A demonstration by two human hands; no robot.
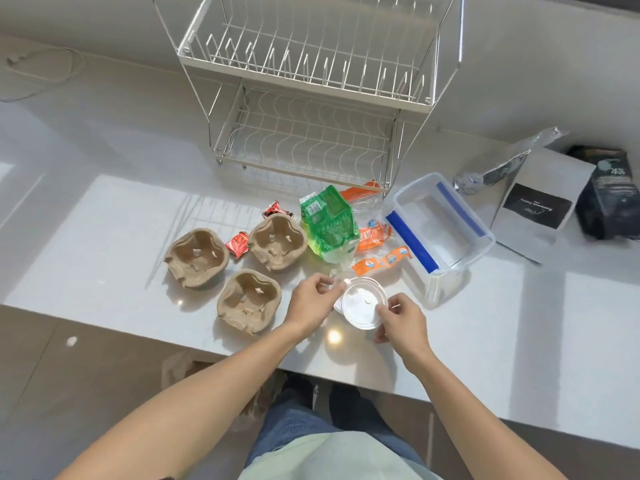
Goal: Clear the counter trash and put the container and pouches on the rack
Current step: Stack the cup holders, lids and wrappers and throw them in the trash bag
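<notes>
Near the counter's front edge, my left hand (313, 301) and my right hand (401, 318) both pinch the rim of a clear round plastic lid (363, 303), left hand on its left edge, right hand on its right edge. A clear plastic container with blue clips (438, 233) lies open to the right of the lid. Three pouches rest at the far right: a silver one (498, 168), a white one with a black label (540, 206) and a black one (609, 195). The white wire rack (304, 98) stands behind, both tiers bare.
Three brown pulp cup carriers (197, 258) (277, 242) (247, 301) sit to the left. A green wrapper (327, 223), orange wrappers (372, 237) and small red wrappers (239, 244) lie between the carriers and the container. A white cable (45, 69) rests at the back left.
</notes>
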